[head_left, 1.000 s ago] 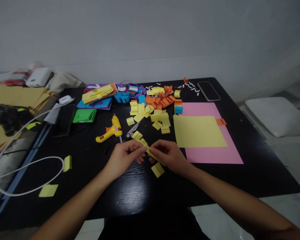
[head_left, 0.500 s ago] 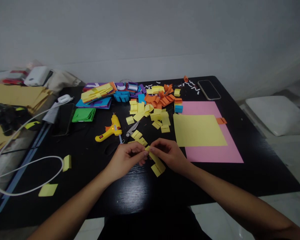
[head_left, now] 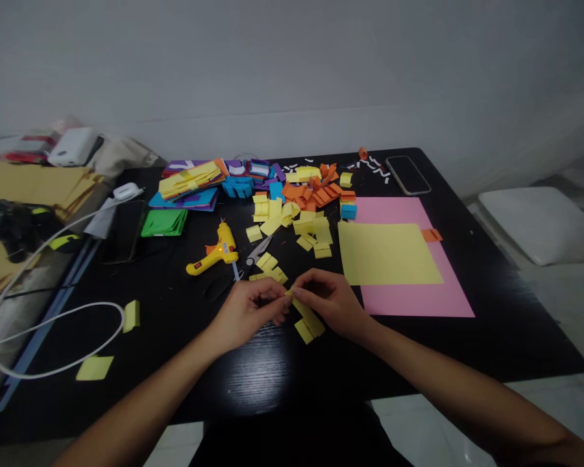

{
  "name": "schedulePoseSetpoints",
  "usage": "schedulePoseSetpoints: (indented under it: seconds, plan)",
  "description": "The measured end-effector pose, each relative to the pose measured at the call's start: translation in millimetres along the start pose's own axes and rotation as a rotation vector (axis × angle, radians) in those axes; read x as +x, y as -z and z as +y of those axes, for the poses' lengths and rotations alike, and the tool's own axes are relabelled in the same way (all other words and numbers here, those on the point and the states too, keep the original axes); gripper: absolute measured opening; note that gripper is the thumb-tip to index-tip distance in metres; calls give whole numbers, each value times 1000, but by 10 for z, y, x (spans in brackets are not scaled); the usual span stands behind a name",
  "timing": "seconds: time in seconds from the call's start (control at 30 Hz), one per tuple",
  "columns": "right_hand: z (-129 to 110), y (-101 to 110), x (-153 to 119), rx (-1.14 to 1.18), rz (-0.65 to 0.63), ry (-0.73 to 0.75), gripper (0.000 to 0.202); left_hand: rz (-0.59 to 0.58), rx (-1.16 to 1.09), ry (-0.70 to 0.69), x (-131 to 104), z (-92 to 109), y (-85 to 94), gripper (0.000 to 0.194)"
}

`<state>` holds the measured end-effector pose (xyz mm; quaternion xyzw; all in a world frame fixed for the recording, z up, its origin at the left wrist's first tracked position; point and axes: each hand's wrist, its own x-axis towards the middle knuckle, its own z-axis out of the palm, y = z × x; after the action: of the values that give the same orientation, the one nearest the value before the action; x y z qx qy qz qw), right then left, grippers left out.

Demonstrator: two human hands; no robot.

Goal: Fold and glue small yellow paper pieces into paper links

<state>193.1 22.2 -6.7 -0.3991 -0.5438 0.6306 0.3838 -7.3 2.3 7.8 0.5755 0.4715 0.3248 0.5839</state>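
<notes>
My left hand (head_left: 253,310) and my right hand (head_left: 329,301) meet over the near middle of the black table. Both pinch the upper end of a yellow paper strip (head_left: 307,314), partly hidden by my fingers. Below it lies a small folded yellow paper piece (head_left: 304,331); whether it is joined to the strip I cannot tell. Just beyond my hands are several folded yellow paper pieces (head_left: 268,263) and scissors (head_left: 259,250), partly covered. A yellow glue gun (head_left: 219,250) rests left of the scissors, a blue-white glue stick poking from it.
Sheets of yellow paper (head_left: 389,254) and pink paper (head_left: 418,301) lie at right, with a phone (head_left: 409,175) behind. Folded orange pieces (head_left: 316,193), green paper (head_left: 164,222) and paper stacks (head_left: 189,181) fill the back. A white cable (head_left: 53,318) loops at left on the black table (head_left: 175,389).
My left fingertips have shifted slightly along the strip's upper end, where less yellow shows between the hands. Everything else looks the same apart from a tiny shift of the view.
</notes>
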Motion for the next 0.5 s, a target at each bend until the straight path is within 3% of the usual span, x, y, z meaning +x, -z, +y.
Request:
schedulePoseSetpoints:
  seconds: [0.23,0.5]
  plan:
    - [-1,12,19,63,-62,-59,23,99,-32,-44,21,44,37,22]
    - [13,-33,-39,-8,1,-19,24,149,94,-149,27,52,8,17]
